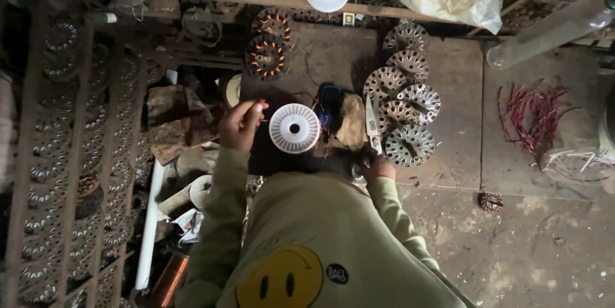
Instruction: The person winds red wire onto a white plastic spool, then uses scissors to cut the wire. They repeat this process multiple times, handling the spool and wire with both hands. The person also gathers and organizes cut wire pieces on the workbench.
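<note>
My left hand [242, 123] is raised beside a white plastic spool [295, 128], its fingertips pinched together just left of the spool's rim. A thin wire between them is too fine to make out. The spool sits on a dark winding machine [330, 106] on the workbench. My right hand [379, 168] rests low at the bench's near edge, below a pile of perforated metal stator discs [403, 112]. Its fingers are curled by a dark part and mostly hidden. My olive sleeves and a smiley-face sweatshirt [307, 250] fill the foreground.
Scissors [373, 125] lie between the machine and the discs. Two copper-wound stators [266, 55] sit at the back. A bundle of red wires [535, 116] lies on the right slab. Racks of stator cores [64, 154] line the left. A white tube [148, 231] leans nearby.
</note>
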